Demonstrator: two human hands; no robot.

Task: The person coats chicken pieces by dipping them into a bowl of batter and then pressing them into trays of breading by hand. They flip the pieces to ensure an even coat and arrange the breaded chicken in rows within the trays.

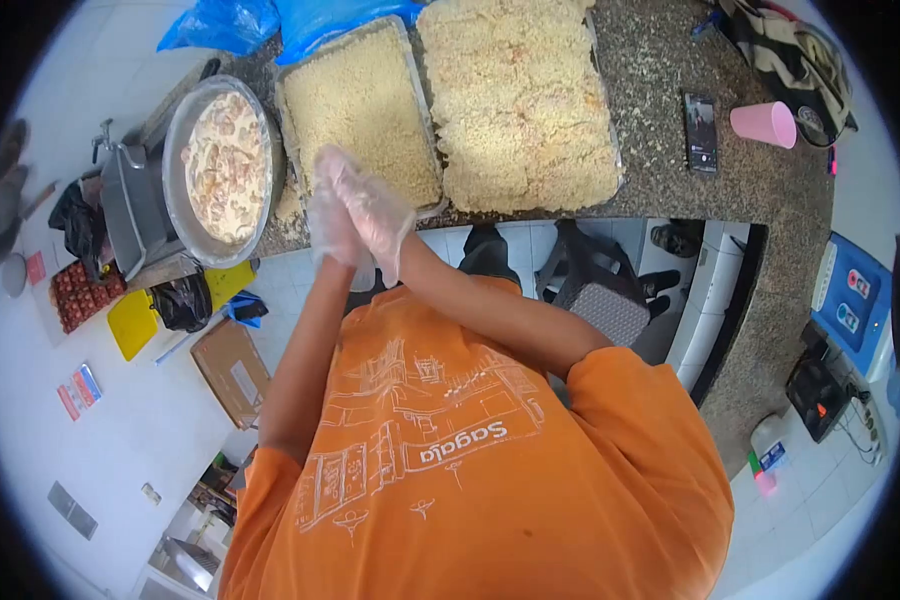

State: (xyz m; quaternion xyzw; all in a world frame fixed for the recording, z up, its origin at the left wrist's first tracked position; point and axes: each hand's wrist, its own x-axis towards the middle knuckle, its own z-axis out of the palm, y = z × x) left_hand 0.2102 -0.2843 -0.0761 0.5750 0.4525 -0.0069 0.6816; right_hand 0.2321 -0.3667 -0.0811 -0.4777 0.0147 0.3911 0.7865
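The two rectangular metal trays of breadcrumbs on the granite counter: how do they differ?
The tray nearest the gloved hands holds fine, loose crumbs lying low; the larger tray beside it is heaped with clumpy breaded pieces up to its rim. Both sit side by side, pale yellow.

head-worn fisheye, looking down (steeply), close

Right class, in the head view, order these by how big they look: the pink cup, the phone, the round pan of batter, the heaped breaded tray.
1. heaped breaded tray
2. round pan of batter
3. pink cup and phone: look alike, so unranked.
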